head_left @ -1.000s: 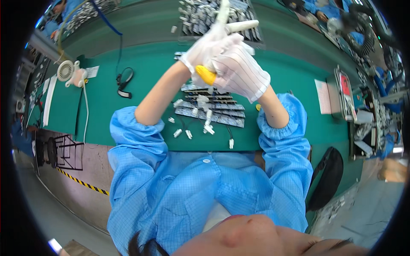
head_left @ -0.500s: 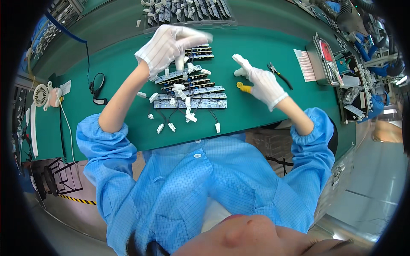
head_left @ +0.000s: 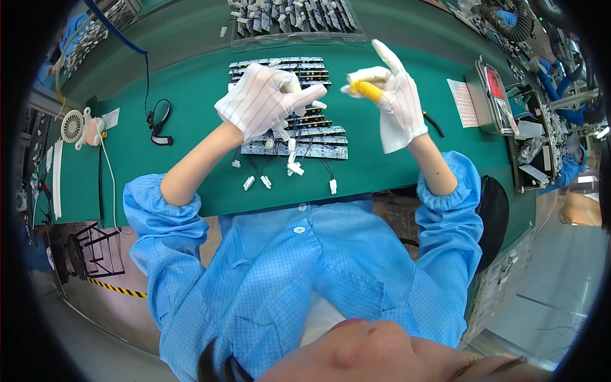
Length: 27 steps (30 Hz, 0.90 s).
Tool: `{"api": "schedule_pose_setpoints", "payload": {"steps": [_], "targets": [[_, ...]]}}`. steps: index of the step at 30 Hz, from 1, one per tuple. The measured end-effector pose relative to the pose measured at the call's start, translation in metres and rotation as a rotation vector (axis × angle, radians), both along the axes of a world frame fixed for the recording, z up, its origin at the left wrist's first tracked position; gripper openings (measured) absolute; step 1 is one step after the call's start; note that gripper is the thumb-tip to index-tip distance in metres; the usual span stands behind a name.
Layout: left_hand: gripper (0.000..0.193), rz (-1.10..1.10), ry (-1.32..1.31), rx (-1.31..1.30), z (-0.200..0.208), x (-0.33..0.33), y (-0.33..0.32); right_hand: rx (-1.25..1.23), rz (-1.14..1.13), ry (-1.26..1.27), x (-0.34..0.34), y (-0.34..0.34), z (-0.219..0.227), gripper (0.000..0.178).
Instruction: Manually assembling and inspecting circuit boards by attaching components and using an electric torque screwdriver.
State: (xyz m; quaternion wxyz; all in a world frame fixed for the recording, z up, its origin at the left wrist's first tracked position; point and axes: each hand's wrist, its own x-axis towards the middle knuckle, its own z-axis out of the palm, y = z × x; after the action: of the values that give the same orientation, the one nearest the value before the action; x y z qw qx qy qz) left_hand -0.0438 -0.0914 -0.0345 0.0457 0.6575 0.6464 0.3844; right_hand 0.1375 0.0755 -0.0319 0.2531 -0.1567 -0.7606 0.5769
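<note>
Left hand [head_left: 267, 99] hangs over the strip boards [head_left: 328, 152], fingers curled under, thumb stretched out to the right. Cannot tell whether the curl holds anything or touches the boards. Right hand [head_left: 401, 105] raised just beside them, part open: index finger straight, pointing away from the body, other fingers bent, nothing visible held. Yellow cover [head_left: 368, 90] on its thumb. Gloves [head_left: 238, 113]: white, thin cloth, fine dark stripes on the left. Boards long, narrow, overlapping in a loose stack on a smooth green mat [head_left: 382, 167], left hand covering part. White connectors [head_left: 333, 186], blocky, on thin dark wires [head_left: 327, 168], several lying near the closest board. Beyond: clear plastic tray [head_left: 299, 39], closely packed with similar strips [head_left: 296, 18]. Blue sleeves [head_left: 168, 223] fine-gridded, gathered at the cuffs.
</note>
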Motion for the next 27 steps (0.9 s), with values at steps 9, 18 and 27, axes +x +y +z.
{"api": "schedule_pose_setpoints", "payload": {"steps": [9,18,27], "targets": [[0.035,-0.001,0.604,0.202,-0.002,0.002,-0.012,0.175,-0.013,0.215,-0.022,-0.041,0.006,0.080],[0.021,0.015,0.442,0.225,-0.004,-0.002,-0.012,0.138,0.060,0.336,-0.025,-0.048,0.009,0.082],[0.043,0.169,0.503,0.331,0.019,0.007,-0.017,-0.019,0.107,0.342,-0.022,-0.052,0.020,0.085]]}}
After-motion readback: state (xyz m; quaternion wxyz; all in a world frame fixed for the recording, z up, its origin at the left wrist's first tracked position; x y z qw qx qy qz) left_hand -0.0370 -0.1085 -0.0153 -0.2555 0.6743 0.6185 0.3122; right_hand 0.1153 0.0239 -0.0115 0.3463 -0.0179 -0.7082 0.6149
